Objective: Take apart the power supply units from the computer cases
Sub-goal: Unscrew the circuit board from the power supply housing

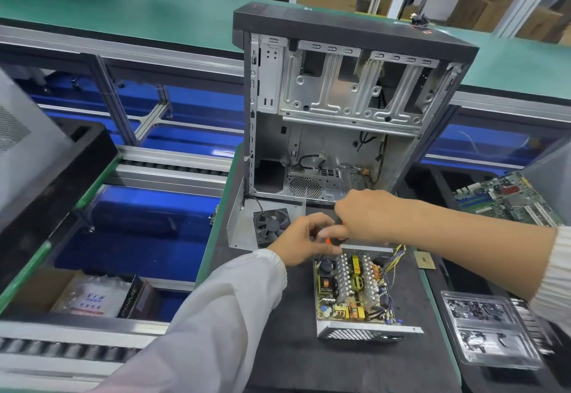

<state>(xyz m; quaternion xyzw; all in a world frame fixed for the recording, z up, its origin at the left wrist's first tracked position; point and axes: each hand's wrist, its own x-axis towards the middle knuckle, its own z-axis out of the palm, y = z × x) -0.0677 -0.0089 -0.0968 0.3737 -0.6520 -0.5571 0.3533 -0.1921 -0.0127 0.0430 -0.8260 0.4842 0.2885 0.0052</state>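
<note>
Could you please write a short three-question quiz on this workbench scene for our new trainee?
1. True or false: the opened power supply unit with its exposed circuit board lies on the dark mat, outside the upright grey metal computer case.
2. Which item lies left of the hands, in front of the case? A) small black cooling fan B) green motherboard C) clear plastic tray
3. What colour shows on the tool handle held between the left hand and the right hand?

Key: 1 true; 2 A; 3 orange.
</note>
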